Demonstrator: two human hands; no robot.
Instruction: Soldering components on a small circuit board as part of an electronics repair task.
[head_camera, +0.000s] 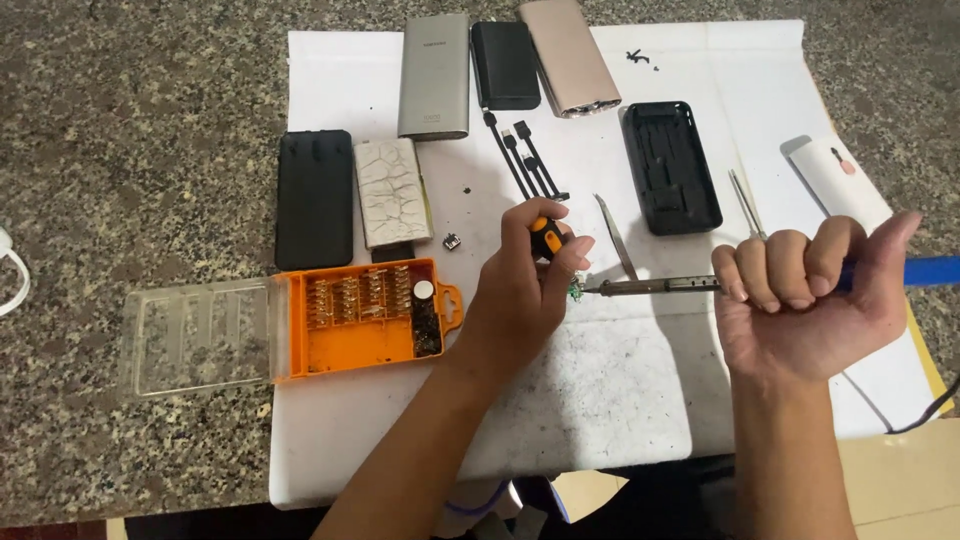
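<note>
A person's right hand (800, 290) grips a blue-handled soldering iron (660, 287), tip meeting what may be a small circuit board (577, 291) at the left hand's (525, 290) three o'clock; that hand clamps an orange-black screwdriver (546, 238). Steady, brief contact serves best.

Your hands work over a white paper sheet (620, 400).
Your left hand (525, 300) grips an orange-and-black screwdriver (545, 236); your right hand (805, 295) holds a blue-handled soldering iron (665, 287), its tip at a small green circuit board (577, 292).
</note>
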